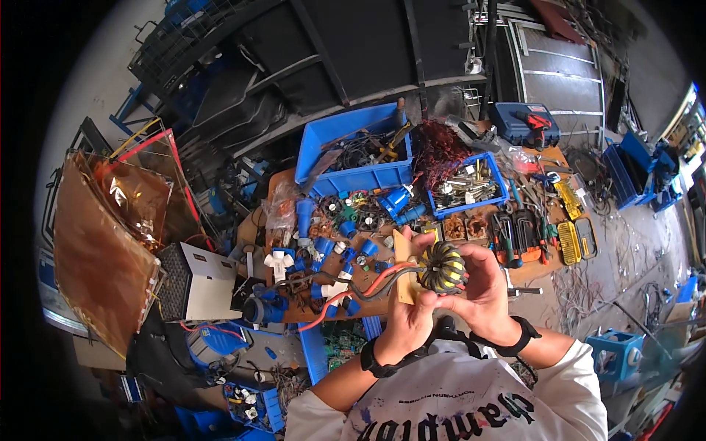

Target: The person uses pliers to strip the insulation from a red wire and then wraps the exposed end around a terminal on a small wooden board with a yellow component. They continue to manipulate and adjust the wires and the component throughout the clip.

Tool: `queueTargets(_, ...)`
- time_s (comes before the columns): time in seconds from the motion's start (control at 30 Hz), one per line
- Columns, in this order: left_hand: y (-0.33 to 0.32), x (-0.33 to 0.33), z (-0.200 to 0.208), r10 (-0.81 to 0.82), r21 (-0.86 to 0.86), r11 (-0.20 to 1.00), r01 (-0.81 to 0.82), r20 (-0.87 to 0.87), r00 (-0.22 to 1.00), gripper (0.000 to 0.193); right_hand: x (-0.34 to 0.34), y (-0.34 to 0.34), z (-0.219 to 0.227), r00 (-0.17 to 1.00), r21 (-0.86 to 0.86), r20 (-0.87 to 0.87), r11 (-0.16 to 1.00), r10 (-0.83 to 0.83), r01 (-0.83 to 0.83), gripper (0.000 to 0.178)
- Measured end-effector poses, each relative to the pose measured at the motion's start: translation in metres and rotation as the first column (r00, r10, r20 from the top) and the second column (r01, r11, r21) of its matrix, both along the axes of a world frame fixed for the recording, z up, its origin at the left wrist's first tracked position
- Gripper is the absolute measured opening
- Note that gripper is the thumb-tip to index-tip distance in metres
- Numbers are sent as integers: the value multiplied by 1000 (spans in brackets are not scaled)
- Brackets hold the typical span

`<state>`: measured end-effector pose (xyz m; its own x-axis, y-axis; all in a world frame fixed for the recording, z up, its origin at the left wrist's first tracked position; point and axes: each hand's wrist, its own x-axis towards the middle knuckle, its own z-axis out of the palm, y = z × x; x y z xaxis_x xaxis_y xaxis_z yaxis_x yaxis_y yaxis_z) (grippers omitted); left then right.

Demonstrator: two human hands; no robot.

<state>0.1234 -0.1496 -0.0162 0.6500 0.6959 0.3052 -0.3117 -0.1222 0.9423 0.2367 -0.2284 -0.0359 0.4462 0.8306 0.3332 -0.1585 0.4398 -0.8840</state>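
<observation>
A cluttered wooden bench (528, 270) spreads across the middle of the view, with a blue bin (360, 180) at its far side and a smaller blue tray (471, 209) of metal parts to the right of the bin. At the near edge stands the person, in a white shirt (460, 393) with black print. The left forearm (344, 386) slants up and rightward from the lower edge, the right forearm (550, 347) up and leftward, so that the two converge in front of the chest; each wrist wears a dark band. The right hand (485, 294) is cupped, its index finger arched over the right side of a black-and-yellow coil (441, 266) and its thumb bent in underneath, closed around it. The left hand (408, 327) points upward, palm turned toward the right hand, gripping a tan board (402, 246) that stands on edge along the coil's left side; its fingertips show beyond the board, and its thumb lies near the coil's lower edge. The two thumbs come together just below the coil. Board and coil are thus held up between the hands, above the near part of the bench. A red wire (382, 277) and a black wire (369, 297) trail leftward from them.
</observation>
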Motion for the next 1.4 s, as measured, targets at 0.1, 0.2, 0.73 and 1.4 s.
queueTargets(0.1, -3, 4, -2, 72, -40, 997, -71, 21, 997, 109, -4, 3, 1, 1000, 32, 15, 999, 13, -13, 73)
queueTargets(0.2, -4, 3, -2, 85, -63, 995, -80, 81, 993, 106, -9, 5, -1, 999, 48, 22, 998, 32, -33, 74)
queueTargets(0.73, 9, -5, -8, 137, 22, 991, -136, -42, 990, 118, 26, 7, 66, 689, -38, 723, 991, -59, 125, 78)
queueTargets(1.4, 18, -9, 2, -70, -116, 991, 62, -65, 995, 109, 43, 5, 66, 945, -232, 245, 960, 214, -157, 67)
